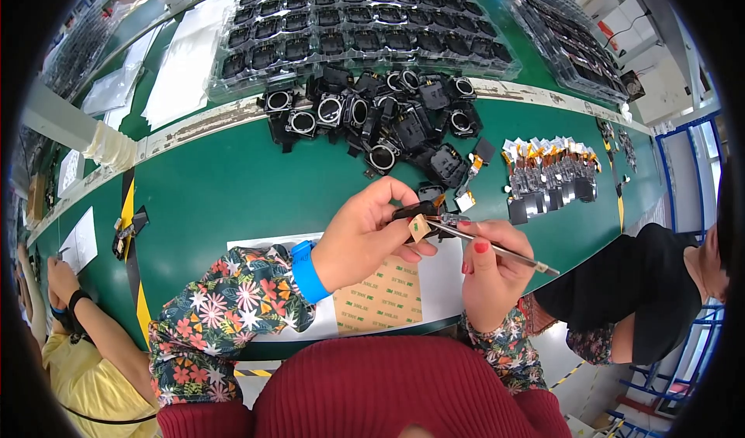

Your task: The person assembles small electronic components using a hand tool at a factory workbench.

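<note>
My left hand [358,232] is closed around a small black plastic part [417,210], holding it above the bench's front edge. My right hand [493,271] pinches metal tweezers [504,252], whose tips reach to the part. A small tan adhesive piece [419,228] shows there, beside the tips; whether the tips grip it is too small to tell. Below my hands lies a tan adhesive-backed sheet [376,298] on white paper [444,287]. Just beyond my hands rest a black housing [448,164] and a loose orange-and-white flex cable [466,199].
A heap of black housings with round rings [330,110] lies ahead. Behind it stands a clear tray of black parts [357,38]. Rows of flex-cable modules [552,176] sit at right. Co-workers are on both sides: a yellow garment [101,368] left, a black one [640,290] right.
</note>
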